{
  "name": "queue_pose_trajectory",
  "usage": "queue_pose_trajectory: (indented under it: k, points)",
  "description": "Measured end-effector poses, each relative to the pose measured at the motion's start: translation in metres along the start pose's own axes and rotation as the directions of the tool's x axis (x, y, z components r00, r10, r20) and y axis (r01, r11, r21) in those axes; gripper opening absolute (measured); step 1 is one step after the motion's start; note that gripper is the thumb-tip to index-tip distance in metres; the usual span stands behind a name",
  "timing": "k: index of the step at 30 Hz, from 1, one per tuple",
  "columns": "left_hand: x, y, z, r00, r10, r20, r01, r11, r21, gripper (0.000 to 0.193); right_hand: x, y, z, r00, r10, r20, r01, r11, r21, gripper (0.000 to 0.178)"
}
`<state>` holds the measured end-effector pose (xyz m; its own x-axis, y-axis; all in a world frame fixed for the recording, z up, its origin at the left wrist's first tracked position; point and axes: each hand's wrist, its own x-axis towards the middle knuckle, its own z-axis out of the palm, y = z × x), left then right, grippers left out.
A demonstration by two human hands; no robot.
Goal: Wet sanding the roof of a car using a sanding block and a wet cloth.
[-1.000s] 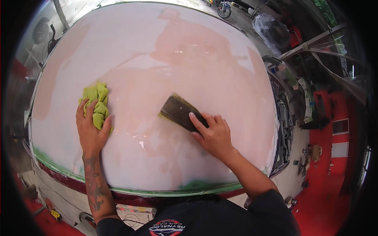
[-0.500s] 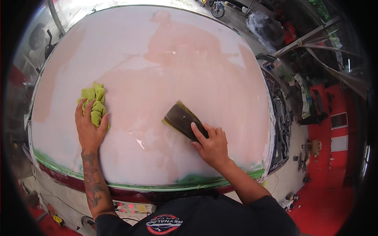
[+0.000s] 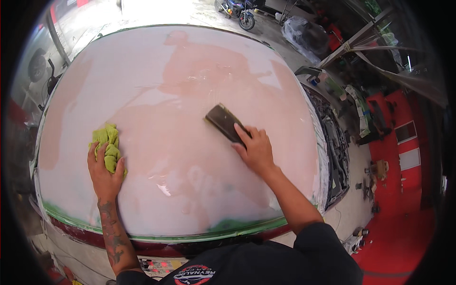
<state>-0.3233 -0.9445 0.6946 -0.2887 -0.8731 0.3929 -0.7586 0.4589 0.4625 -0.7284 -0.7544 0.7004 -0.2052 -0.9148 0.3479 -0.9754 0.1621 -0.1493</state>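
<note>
A wide car panel, whitish and pink in patches with a wet sheen, spreads beneath both hands. My right hand grips the near end of a dark sanding block, which lies flat on the panel right of centre. A thin yellowish edge shows under the block's far end. On the left side, my left hand is closed over a crumpled lime-green cloth resting on the same surface. Part of the cloth is hidden by the fingers.
Green masking tape runs along the panel's near edge, with green patches beside it. Beyond the far edge stands a motorcycle, near a plastic-covered bundle. To the right is a red floor with assorted items.
My right hand has slid the sanding block farther away across the panel. The whole view has shifted, showing more of the motorcycle. My left hand still holds the cloth.
</note>
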Motion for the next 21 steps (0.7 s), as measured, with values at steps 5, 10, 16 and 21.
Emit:
queue_pose_trajectory:
  k: [5, 10, 16, 21]
  points:
    - [0.001, 0.003, -0.013, 1.0, -0.024, -0.003, 0.024, 0.999, 0.025, 0.057, -0.088, -0.029, -0.046, 0.993, -0.075, 0.096, 0.076, 0.997, 0.001, 0.065]
    - [0.005, 0.011, -0.006, 1.0, -0.019, 0.012, 0.019, 1.0, 0.007, 0.059, 0.055, 0.068, -0.002, 0.999, 0.047, -0.025, -0.049, 0.994, -0.1, 0.052]
    - [0.003, 0.005, 0.003, 1.0, 0.025, 0.001, -0.025, 0.999, -0.021, 0.059, 0.091, 0.088, 0.027, 0.987, 0.16, -0.018, -0.161, 0.971, -0.178, 0.051]
    - [0.001, 0.002, -0.005, 1.0, -0.002, -0.002, 0.002, 1.0, -0.003, 0.059, -0.053, -0.005, -0.026, 0.999, 0.012, 0.043, -0.011, 1.0, -0.027, 0.062]
